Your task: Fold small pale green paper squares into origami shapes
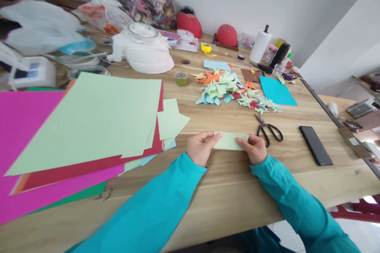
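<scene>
Your left hand (199, 148) and right hand (257, 149) hold a pale green strip (228, 141) between them, low in front of you; whether it touches the tabletop (225, 201) you cannot tell. The fingers of each hand pinch one end, thumbs on top. Just beyond your right hand lie the scissors (262, 122), with the phone (315, 145) farther right. Folded shapes (218, 88) are heaped beyond the strip, and large sheets (101, 114) are stacked on your left.

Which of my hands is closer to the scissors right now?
Right. Your right hand is just beside the handles of the scissors; your left hand is farther away, at the other end of the pale green paper.
</scene>
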Demonstrator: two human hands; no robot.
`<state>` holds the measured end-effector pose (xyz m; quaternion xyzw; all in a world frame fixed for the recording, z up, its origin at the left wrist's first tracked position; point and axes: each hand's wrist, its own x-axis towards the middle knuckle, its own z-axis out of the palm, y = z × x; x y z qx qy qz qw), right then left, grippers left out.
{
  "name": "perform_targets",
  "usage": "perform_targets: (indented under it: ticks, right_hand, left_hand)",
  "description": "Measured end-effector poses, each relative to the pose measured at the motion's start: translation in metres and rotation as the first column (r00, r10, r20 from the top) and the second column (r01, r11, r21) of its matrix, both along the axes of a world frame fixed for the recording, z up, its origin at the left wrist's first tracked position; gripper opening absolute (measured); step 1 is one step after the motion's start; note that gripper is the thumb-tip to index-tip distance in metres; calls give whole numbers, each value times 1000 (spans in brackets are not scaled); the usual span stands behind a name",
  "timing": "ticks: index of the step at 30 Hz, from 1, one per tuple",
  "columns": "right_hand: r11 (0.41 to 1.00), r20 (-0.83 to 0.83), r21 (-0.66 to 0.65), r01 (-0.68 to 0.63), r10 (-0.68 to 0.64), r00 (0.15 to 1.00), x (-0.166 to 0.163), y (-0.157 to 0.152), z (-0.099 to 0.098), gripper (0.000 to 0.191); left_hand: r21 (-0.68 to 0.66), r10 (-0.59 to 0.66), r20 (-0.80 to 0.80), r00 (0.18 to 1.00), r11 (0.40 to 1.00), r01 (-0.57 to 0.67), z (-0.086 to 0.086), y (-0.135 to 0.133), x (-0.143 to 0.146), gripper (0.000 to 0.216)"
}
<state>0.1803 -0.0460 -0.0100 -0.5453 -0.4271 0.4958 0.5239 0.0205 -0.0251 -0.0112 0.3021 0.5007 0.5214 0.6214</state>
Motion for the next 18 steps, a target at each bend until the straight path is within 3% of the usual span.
perform_targets:
  ticks: [18]
  right_hand:
    - [1000,-1,9,-5,5,1000,0,0,-1,24]
  left_hand:
    - [9,9,-12,1000,1000,-9,1,0,0,29]
